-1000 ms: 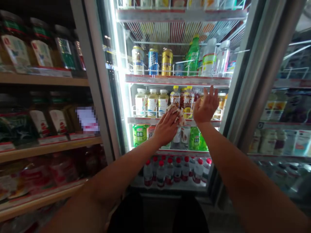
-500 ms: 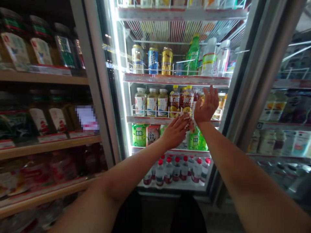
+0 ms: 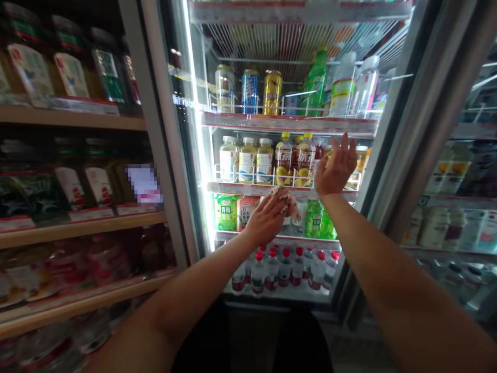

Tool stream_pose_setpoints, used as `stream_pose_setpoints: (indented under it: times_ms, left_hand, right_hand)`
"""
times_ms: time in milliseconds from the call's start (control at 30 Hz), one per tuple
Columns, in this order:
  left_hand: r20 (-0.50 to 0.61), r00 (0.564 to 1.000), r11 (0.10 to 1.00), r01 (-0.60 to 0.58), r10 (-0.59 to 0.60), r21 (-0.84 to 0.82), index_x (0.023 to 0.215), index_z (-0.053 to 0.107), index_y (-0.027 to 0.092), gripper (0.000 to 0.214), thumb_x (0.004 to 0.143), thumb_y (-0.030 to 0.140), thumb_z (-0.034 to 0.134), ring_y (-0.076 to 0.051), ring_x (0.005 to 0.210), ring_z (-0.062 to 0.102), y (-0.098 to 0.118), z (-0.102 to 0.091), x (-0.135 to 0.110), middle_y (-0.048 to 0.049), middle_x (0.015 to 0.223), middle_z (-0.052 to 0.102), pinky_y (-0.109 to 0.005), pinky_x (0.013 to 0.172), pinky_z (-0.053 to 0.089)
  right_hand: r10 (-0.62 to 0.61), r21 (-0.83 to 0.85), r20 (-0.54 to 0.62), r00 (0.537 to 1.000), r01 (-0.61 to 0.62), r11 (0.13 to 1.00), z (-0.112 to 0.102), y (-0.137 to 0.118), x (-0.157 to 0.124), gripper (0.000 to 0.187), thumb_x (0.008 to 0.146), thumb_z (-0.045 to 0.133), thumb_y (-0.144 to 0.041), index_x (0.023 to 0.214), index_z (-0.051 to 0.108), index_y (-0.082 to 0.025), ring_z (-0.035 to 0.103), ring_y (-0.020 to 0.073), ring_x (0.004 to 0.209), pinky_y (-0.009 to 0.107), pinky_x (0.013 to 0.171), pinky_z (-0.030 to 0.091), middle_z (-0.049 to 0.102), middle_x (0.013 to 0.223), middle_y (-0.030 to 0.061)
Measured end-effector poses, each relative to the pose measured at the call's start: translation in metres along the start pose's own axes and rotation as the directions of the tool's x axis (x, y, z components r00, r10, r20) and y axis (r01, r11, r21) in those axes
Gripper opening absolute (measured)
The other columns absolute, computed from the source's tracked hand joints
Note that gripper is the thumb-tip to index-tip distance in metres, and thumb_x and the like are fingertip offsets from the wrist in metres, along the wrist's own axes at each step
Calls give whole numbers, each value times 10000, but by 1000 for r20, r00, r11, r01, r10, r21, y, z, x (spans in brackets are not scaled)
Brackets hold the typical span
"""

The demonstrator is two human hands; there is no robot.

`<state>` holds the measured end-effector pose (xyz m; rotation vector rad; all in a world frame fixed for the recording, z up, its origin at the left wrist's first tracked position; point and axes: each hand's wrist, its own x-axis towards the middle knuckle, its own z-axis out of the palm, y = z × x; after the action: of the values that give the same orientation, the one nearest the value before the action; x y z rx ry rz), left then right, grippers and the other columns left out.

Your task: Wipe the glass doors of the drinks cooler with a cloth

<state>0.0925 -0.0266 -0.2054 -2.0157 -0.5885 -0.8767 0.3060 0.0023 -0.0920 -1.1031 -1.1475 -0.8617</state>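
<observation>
My left hand (image 3: 267, 215) presses a crumpled, pale patterned cloth (image 3: 291, 205) against the glass door of a lit drinks fridge. The fingers lie over the cloth, and part of it sticks out to their right. Higher up and to the right, my right hand (image 3: 337, 165) is raised with its fingers apart and nothing in it. It looks to be resting on the same glass. Behind the glass near my hands are brown iced-tea bottles (image 3: 284, 159) with yellow caps and green drink packs (image 3: 313, 217).
Wooden shelves of bottles (image 3: 73, 223) stand on the left, with a blurred bright patch (image 3: 143, 184) over them. Cans (image 3: 249, 93) fill part of an upper fridge shelf; red-capped water bottles (image 3: 258, 272) stand at the bottom. A metal door frame (image 3: 438, 140) runs along the right.
My left hand has slid the cloth left and slightly down across the glass. My right hand stays at about the same spot on the door. The view has shifted a little.
</observation>
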Motion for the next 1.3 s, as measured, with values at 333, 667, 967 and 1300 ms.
stream_pose_setpoints:
  times_ms: [333, 667, 967, 1300]
  left_hand:
    - [-20, 961, 959, 278, -277, 48, 1434, 533, 149, 444, 999, 225, 494, -279, 1547, 155, -35, -26, -26, -136, 1579, 409, -529, 1251, 260]
    - [-28, 918, 916, 397, -396, 55, 1456, 494, 108, 484, 1004, 283, 476, -315, 1551, 120, -53, -37, -57, -190, 1597, 359, -543, 1245, 236]
    - [-5, 891, 891, 455, -455, -17, 1419, 506, 119, 456, 981, 248, 487, -334, 1556, 41, -44, -25, -91, -180, 1632, 288, -568, 1245, 236]
    - [33, 878, 877, 478, -477, -41, 1473, 453, 128, 503, 991, 270, 478, -329, 1556, 35, -12, -10, -75, -171, 1644, 263, -567, 1245, 222]
  right_hand:
    - [47, -57, 110, 993, -41, 998, -4, -7, -11, 589, 1009, 255, -341, 1567, 323, -165, 116, 244, 1574, 529, 1246, 173, 270, 1663, 110]
    - [4, -75, 168, 986, 9, 997, -12, 5, -79, 597, 1019, 257, -378, 1578, 309, -171, 189, 255, 1561, 562, 1211, 263, 350, 1622, 145]
    - [-21, -106, 235, 972, 47, 993, -16, 18, -127, 617, 998, 247, -350, 1574, 317, -142, 147, 244, 1568, 550, 1220, 267, 365, 1613, 157]
    - [-23, -121, 226, 974, 52, 991, -18, 16, -125, 610, 991, 272, -344, 1529, 398, -87, 190, 260, 1560, 508, 1229, 264, 382, 1601, 177]
